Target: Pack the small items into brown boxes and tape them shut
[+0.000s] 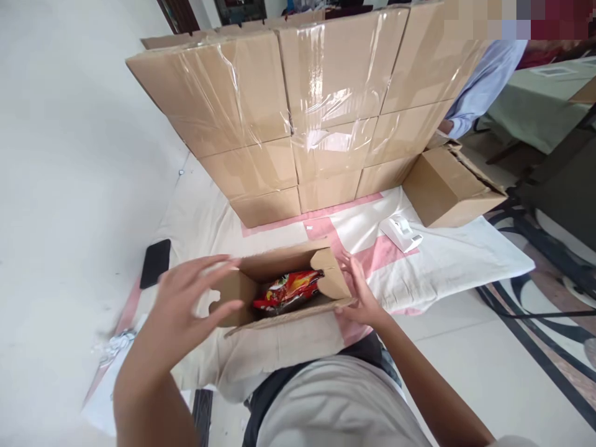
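A small open cardboard box point(279, 332) lies on a white and pink cloth point(447, 261) in front of me, its flaps up. Inside it shows a red snack packet point(291, 290). My left hand point(186, 304) hovers at the box's left flap, fingers spread and curved, holding nothing. On the other side, my right hand point(361, 292) has its fingers stretched out against the right flap.
A wall of taped cardboard boxes point(307, 112) stands behind. A single box point(449, 186) lies at its right, with a white tape dispenser point(401, 233) near it. A black phone point(154, 262) lies on the left. Another person's sleeve point(479, 87) shows at upper right.
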Demonstrator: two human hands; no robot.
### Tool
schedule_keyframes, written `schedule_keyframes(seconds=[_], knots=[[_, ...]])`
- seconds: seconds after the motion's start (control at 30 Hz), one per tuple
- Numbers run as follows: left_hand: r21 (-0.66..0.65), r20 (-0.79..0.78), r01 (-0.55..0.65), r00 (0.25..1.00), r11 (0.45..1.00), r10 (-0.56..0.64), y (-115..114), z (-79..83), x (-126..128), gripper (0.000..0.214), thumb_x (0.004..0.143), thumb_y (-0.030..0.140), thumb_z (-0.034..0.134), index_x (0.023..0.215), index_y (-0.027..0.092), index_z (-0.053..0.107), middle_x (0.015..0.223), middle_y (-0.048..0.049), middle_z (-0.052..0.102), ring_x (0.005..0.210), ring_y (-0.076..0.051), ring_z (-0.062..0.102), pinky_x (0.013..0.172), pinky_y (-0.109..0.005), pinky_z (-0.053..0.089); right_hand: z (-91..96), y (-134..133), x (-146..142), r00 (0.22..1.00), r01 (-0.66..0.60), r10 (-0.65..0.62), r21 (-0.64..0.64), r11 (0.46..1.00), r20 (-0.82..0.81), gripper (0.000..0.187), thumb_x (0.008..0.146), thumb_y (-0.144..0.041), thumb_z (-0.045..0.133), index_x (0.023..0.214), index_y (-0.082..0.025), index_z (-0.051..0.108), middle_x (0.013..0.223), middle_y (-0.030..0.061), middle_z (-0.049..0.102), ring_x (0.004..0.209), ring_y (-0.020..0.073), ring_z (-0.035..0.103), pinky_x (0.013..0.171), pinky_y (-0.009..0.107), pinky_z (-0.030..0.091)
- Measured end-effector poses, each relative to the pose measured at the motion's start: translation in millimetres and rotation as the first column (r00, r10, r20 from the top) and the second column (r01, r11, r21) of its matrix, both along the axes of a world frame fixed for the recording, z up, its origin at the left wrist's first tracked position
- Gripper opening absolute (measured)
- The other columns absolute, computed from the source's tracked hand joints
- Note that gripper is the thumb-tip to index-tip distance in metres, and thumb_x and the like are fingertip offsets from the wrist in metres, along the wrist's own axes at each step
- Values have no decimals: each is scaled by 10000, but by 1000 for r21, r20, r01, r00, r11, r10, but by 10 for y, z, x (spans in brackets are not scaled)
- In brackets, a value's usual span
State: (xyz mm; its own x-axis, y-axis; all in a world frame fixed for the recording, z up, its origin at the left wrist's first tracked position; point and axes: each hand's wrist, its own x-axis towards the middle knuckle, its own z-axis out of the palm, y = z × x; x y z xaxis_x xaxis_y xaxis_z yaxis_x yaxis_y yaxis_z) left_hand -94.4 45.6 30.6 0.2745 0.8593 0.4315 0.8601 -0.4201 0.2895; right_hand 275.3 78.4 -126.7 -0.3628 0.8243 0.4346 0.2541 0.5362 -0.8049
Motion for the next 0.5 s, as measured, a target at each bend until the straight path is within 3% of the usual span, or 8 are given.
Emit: schedule_keyframes(seconds=[0.03, 0.1, 0.17, 0.23, 0.3, 0.37, 0.43, 0.5], knots=[[132, 240, -157, 963, 979, 122, -117, -140, -72, 598, 874, 556, 744, 1417, 337, 626, 1351, -87, 676, 1189, -319, 665, 1026, -469, 528, 50, 1, 17, 1000, -5, 6, 47, 999, -18, 1127, 830, -632, 781, 1690, -424, 83, 1763, 97, 95, 1608, 393, 205, 1232, 626, 329], [145, 597, -220, 797, 965, 92, -341, -520, -98, 741, 937, 767, 488, 1523, 314, 502, 1319, -116, 665, 1077, -295, 700, 842, -425, 602, 188, 12, 16, 999, -38, 40, 118, 992, -17, 877, 856, -605, 768, 1616, -438, 364, 1759, 54, 93, 1607, 402, 202, 1254, 615, 293], [61, 619, -115, 783, 992, 53, -517, -898, 0, 913, 889, 896, 342, 1577, 302, 432, 1378, -154, 642, 1184, -330, 689, 933, -477, 602, 353, 30, -42, 997, -76, 76, 131, 988, 4, 537, 889, -623, 723, 1350, -352, 676, 1716, 62, 223, 1586, 413, 244, 1267, 595, 281], [-20, 569, -38, 821, 999, 42, -609, -1128, 134, 930, 887, 876, 413, 1616, 301, 371, 1496, -180, 580, 1333, -374, 616, 1075, -560, 529, 497, 52, -143, 998, -56, 60, 116, 992, -33, 401, 932, -625, 661, 1105, -274, 748, 1634, 97, 356, 1548, 410, 315, 1259, 580, 310], [-80, 509, -66, 855, 995, 98, -607, -1157, 229, 738, 991, 699, 477, 1613, 314, 382, 1497, -175, 589, 1368, -357, 591, 1093, -563, 511, 589, 81, -251, 993, 19, -9, 87, 996, -115, 361, 965, -557, 639, 1179, -271, 691, 1611, 117, 371, 1535, 385, 345, 1249, 574, 336], [-96, 460, -156, 869, 983, 183, -538, -1027, 268, 606, 1055, 485, 494, 1622, 317, 363, 1412, -156, 645, 1326, -311, 617, 1075, -532, 523, 632, 126, -335, 987, 51, -44, 39, 998, -156, 544, 967, -460, 653, 1468, -311, 499, 1656, 124, 304, 1564, 354, 310, 1258, 575, 322], [-59, 387, -225, 893, 973, 230, -444, -822, 280, 694, 1033, 375, 548, 1662, 299, 265, 1478, -172, 578, 1401, -312, 551, 1109, -542, 497, 647, 184, -385, 988, 26, -25, 6, 1000, -154, 793, 959, -414, 661, 1634, -345, 251, 1661, 121, 318, 1568, 326, 310, 1266, 572, 312], [12, 234, -221, 949, 975, 212, -362, -625, 303, 799, 993, 300, 599, 1682, 292, 194, 1626, -189, 416, 1535, -339, 392, 1187, -578, 415, 661, 232, -402, 992, 24, -20, 36, 999, -127, 791, 951, -402, 666, 1640, -343, 282, 1505, 112, 527, 1492, 316, 411, 1250, 566, 341]])
